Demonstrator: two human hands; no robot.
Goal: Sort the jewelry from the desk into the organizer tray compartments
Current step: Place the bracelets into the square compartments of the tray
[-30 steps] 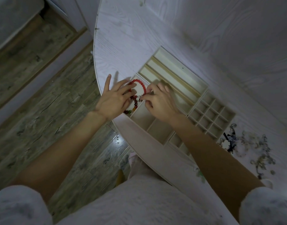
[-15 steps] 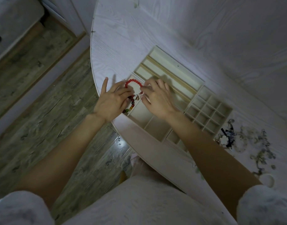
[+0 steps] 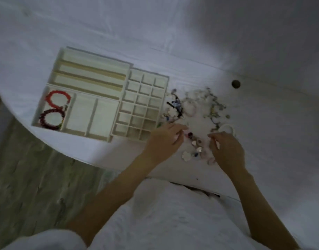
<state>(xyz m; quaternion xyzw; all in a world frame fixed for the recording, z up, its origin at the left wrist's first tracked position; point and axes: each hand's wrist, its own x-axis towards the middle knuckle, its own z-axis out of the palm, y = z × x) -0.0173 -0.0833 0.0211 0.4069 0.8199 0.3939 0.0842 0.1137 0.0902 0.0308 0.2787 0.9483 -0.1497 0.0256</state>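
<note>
On the white desk (image 3: pixel 263 123), organizer tray (image 3: pixel 119 103) lying flat, long axis running left to right and slightly tilted, far-left corner a little higher in view. Three long slots at far left, three wider compartments in front of them, grid of small cells at right end.

In the leftmost wide compartment, red bead bracelet (image 3: pixel 58 98) at the far end and dark purple bracelet (image 3: pixel 51 118) at the near end, both as flat rings, touching or almost touching each other.

Just to the right of the tray, loose jewelry pile (image 3: pixel 196 109) spread over the desk, blurred, single pieces hard to tell; white ring-shaped bangle (image 3: pixel 227 128) at its right edge, small white flower piece (image 3: pixel 186 156) near the front.

Left hand (image 3: pixel 166 139) over the near edge of the pile, fingers curled, tips close together at some small beads; cannot tell whether really pinching. Right hand (image 3: pixel 227 148) beside the bangle, fingers bent downward toward the desk; grip not clear either.
</note>
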